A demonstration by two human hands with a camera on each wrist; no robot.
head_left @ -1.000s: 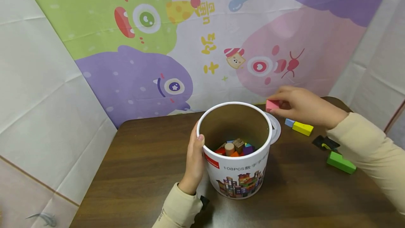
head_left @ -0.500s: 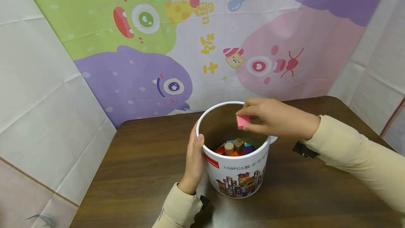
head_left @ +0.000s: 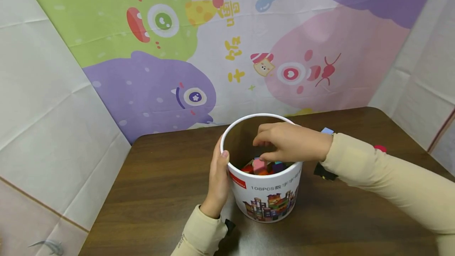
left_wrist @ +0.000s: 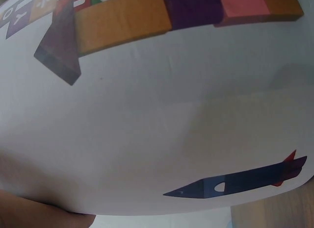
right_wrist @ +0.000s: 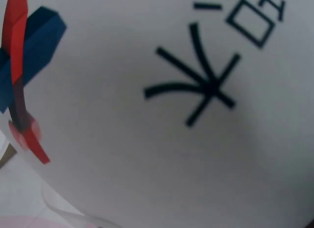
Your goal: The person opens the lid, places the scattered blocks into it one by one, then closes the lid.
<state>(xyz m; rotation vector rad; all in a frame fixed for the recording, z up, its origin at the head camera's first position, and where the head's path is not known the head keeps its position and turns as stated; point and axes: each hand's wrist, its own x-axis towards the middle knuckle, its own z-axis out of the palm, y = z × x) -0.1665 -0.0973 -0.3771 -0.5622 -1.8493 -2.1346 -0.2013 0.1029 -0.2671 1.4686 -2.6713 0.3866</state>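
A white bucket (head_left: 264, 187) printed with colourful building blocks stands upright on the table, its mouth tilted into view. My left hand (head_left: 217, 179) holds its left side, thumb by the rim and fingers around the outer wall, partly hidden. Inside the bucket's mouth, my right hand (head_left: 289, 141) hovers with loosely bent fingers and nothing between them. Just below its fingertips a pink block (head_left: 260, 165) lies on the pile, beside a purple block (head_left: 279, 167) and a red block (head_left: 247, 169). Both wrist views show mostly the bucket's printed wall, with part of a hand (left_wrist: 39, 211) in the left one.
The dark wooden table (head_left: 167, 181) reaches left and right of the bucket. Behind the right forearm, a light blue block (head_left: 327, 131) and a red piece (head_left: 380, 148) show partly. A cartoon-printed cloth (head_left: 241, 102) hangs at the table's back edge.
My right hand has carried the pink block leftward from beyond the bucket's right rim, lowered into the mouth and let go of it. The left hand has kept its place.
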